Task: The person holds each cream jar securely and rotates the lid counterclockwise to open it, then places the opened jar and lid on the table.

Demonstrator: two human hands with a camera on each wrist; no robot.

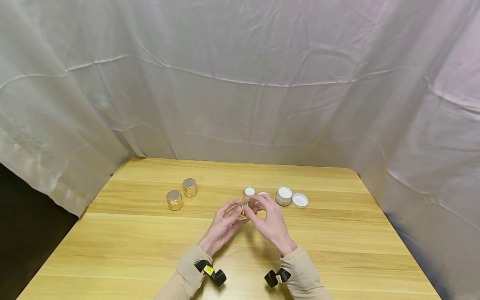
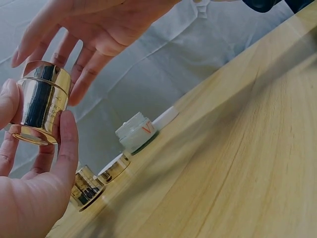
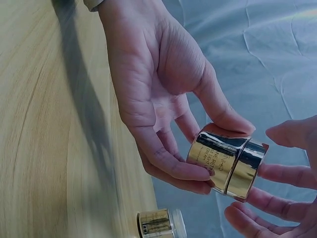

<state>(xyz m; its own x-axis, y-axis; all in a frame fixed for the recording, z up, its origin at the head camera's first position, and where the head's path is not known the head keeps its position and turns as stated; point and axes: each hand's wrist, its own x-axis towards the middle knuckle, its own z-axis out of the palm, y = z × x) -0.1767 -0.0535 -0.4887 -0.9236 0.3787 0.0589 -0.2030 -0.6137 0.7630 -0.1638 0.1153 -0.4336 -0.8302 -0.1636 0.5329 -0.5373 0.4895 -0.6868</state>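
Note:
A shiny gold cream jar (image 1: 244,207) is held above the table, its lid (image 3: 246,168) sitting on the body. My left hand (image 1: 222,227) grips the jar's lettered body (image 3: 213,156) between thumb and fingers. Around the lid end is my right hand (image 1: 271,223), its fingers spread and loosely bent. The right thumb (image 3: 290,133) stands slightly apart from the lid; whether the other fingers touch it I cannot tell. Just beyond the hands stands a gold jar with a white top (image 1: 249,192). A gold-sided lid (image 2: 114,168) beside it is mostly hidden in the head view.
Right of the hands are a pale jar with a white top (image 1: 283,196) and a round white lid (image 1: 300,201) lying flat. To the left stand two capped gold jars (image 1: 174,200). Grey curtains (image 1: 240,104) enclose the wooden table (image 1: 337,241) at the back and sides.

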